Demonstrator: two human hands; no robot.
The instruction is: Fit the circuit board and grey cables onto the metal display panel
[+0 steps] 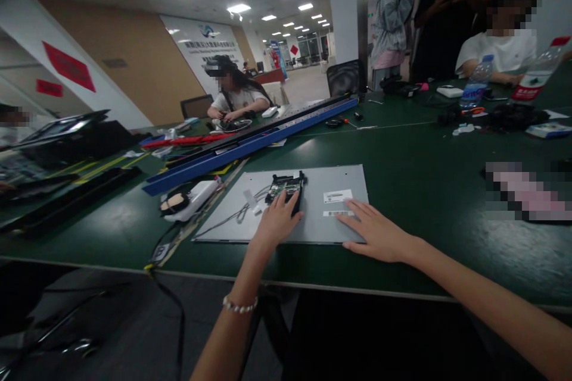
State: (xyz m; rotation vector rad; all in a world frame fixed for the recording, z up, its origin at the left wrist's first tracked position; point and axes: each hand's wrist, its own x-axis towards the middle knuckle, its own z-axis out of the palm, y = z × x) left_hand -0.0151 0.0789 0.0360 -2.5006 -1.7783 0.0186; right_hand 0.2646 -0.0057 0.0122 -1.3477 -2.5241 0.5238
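Observation:
A flat grey metal panel (339,214) lies on the green table (424,190) in front of me. A small circuit board with a black frame (286,186) sits on the panel's upper middle, with thin wires (241,213) running off to its left. My left hand (277,221) rests on the panel with fingers stretched to the board's near edge, touching it. My right hand (376,231) lies flat and open on the panel's right part, just below two white labels (337,196).
A white device with a dark pad (187,201) lies left of the panel, a cable (165,262) dropping over the table edge. Long blue and black rails (250,143) cross the table behind. Water bottles (477,80) stand far right. A seated person (236,98) and others work nearby.

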